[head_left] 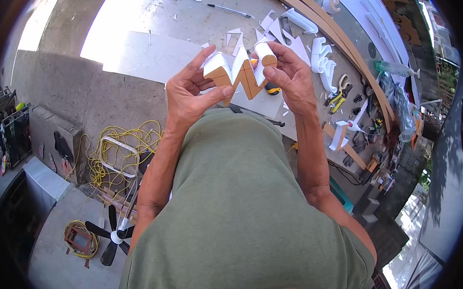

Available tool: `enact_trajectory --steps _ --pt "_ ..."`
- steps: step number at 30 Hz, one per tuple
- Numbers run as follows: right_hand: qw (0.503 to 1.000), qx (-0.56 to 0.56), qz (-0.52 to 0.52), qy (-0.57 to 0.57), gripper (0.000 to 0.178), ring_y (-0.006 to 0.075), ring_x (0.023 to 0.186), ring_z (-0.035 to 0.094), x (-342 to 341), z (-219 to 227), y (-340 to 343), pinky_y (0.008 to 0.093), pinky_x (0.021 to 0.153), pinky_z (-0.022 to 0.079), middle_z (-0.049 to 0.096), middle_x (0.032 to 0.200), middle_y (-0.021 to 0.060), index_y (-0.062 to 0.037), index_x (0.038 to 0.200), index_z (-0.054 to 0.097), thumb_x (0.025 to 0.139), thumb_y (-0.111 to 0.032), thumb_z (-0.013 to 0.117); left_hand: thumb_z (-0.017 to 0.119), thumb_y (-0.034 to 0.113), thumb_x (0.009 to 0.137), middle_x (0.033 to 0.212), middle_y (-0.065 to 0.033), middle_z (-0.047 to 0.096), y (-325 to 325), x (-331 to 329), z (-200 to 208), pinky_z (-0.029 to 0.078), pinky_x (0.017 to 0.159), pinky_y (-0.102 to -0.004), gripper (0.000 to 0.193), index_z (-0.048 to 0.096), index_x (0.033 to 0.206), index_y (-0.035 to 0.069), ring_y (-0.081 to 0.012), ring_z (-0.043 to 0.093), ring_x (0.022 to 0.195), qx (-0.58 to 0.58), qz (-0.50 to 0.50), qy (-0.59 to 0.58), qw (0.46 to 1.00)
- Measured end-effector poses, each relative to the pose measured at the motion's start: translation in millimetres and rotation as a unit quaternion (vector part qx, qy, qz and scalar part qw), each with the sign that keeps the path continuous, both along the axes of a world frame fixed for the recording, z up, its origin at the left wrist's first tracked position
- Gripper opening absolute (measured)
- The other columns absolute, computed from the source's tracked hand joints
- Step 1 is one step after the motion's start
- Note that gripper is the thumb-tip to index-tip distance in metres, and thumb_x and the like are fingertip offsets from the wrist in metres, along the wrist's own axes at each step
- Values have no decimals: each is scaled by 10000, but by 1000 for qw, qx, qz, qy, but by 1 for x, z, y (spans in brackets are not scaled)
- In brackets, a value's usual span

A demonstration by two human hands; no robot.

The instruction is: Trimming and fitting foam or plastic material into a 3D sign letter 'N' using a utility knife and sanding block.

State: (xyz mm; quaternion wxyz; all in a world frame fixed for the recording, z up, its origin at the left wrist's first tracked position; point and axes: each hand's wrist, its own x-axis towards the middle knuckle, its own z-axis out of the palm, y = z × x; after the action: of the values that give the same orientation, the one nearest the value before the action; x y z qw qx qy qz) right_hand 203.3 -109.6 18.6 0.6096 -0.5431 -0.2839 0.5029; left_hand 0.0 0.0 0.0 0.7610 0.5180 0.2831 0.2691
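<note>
Between my two hands, above the near edge of the work table, is a W-shaped craft letter (246,77) with a tan cardboard-like face and white side strips. My left hand (190,94) grips its left end, thumb on the tan face and fingers behind. My right hand (295,82) pinches the rounded right end between thumb and fingers. Partly hidden behind the letter is a yellow-and-black tool (273,89). White offcuts (274,29) lie just beyond, and a curled white letter piece (322,60) rests right of my right hand.
A white sheet (140,58) covers the table's left part, with a pen (230,11) beyond it. Yellow-handled pliers (338,98), a glue bottle (355,126) and a clear bottle (396,69) lie rightward. Yellow cord (115,149) and a black-bladed fan (115,236) are on the floor at left.
</note>
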Motion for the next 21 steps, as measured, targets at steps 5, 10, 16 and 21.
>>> enact_trajectory --steps 5,10,16,21 --pt "1000 -6 -20 2 599 187 1067 608 0 1 -5 330 964 496 632 1143 128 83 1319 524 839 -143 802 799 -46 754 1168 -199 671 -7 2 -9 573 820 -289 733 478 1413 -63 -195 700 948 -21 29 -35 999" --pt "999 -29 -23 5 622 181 1048 614 1 -1 -7 323 957 500 638 1132 129 85 1308 533 807 -140 825 823 -17 741 1154 -219 677 -4 0 -6 576 870 -335 732 490 1390 -74 -228 703 984 -31 16 -17 999" --pt "1000 -9 -17 -5 630 176 1031 615 0 2 -4 313 951 497 638 1115 120 77 1313 535 798 -140 827 843 19 728 1136 -232 689 -3 -3 -8 576 931 -379 754 494 1392 -55 -261 705 1022 -24 -1 7 1000" --pt "1000 -4 5 -13 616 178 1041 611 5 3 -5 304 946 492 633 1108 121 72 1310 536 806 -146 816 851 30 714 1123 -236 692 -4 0 -11 578 926 -377 793 474 1406 -62 -264 707 1020 -32 11 -20 999"
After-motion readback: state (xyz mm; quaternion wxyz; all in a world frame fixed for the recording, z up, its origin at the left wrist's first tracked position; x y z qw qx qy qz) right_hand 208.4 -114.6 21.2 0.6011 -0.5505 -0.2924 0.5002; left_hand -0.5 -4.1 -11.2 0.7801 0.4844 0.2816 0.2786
